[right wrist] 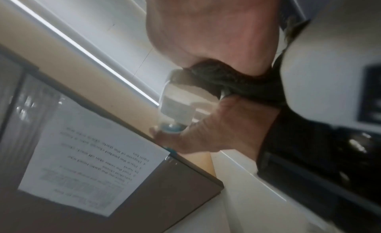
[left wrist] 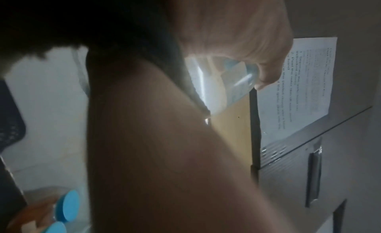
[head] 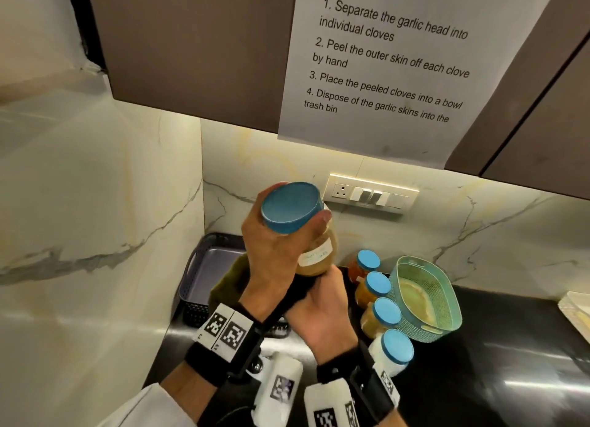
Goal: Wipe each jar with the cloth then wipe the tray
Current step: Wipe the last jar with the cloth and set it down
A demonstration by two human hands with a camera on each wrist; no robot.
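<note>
Your left hand (head: 271, 254) grips a jar (head: 314, 251) by its blue lid (head: 292, 207), fingers curled round the rim, holding it tilted in the air above the black counter (head: 479, 362). Your right hand (head: 322, 308) is closed round a dark cloth (head: 300, 291) and presses it up against the jar's base; the cloth hangs down between your wrists. Four more blue-lidded jars (head: 378, 302) stand in a row on the counter just right of your hands, with a teal basket (head: 447, 311) just beside them. A dark grey tray (head: 198, 286) sits in the corner to the left, against the marble wall, partly hidden behind your left wrist. From the right wrist view, the cloth (right wrist: 247, 83) wraps the jar's bottom end.
</note>
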